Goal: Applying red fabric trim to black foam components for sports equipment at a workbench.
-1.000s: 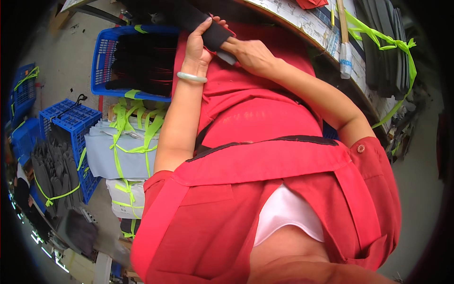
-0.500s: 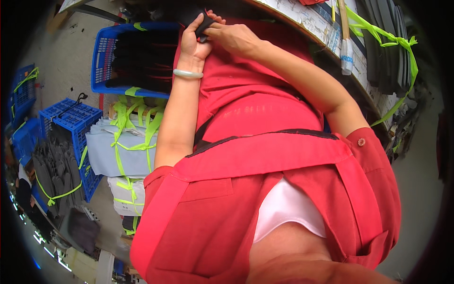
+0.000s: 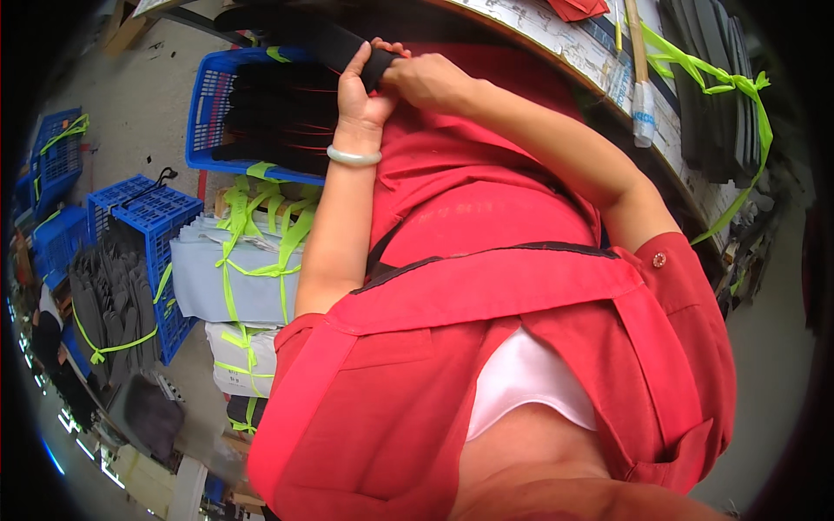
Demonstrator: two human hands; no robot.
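Note:
My left hand (image 3: pixel 360 102), with a pale bangle (image 3: pixel 354 157) at its wrist, is wrapped round a black strip-like piece (image 3: pixel 323 38), which looks like fabric or foam. From the hand the piece stretches away to the upper left, over a blue plastic crate (image 3: pixel 199 117). My right hand (image 3: pixel 432 85) meets the left at the piece's near end, its fingers curled closed there. Its fingertips are partly hidden, with a bit of red edge showing beside them. Inside the crate lie stacked black pieces (image 3: pixel 274 108) with thin red edges.
At the upper right a worktable (image 3: pixel 556 43) carries a bundle of dark grey strips (image 3: pixel 708 87) tied with yellow-green ribbon, and a wrapped stick (image 3: pixel 641 95). Left of me stand tied light-blue sheets (image 3: pixel 204 273), a blue crate (image 3: pixel 165 217) and a grey bundle (image 3: pixel 109 300).
More of the black piece now shows, extending to the upper left from my hands. Both hands stay close together, and the view has shifted slightly.

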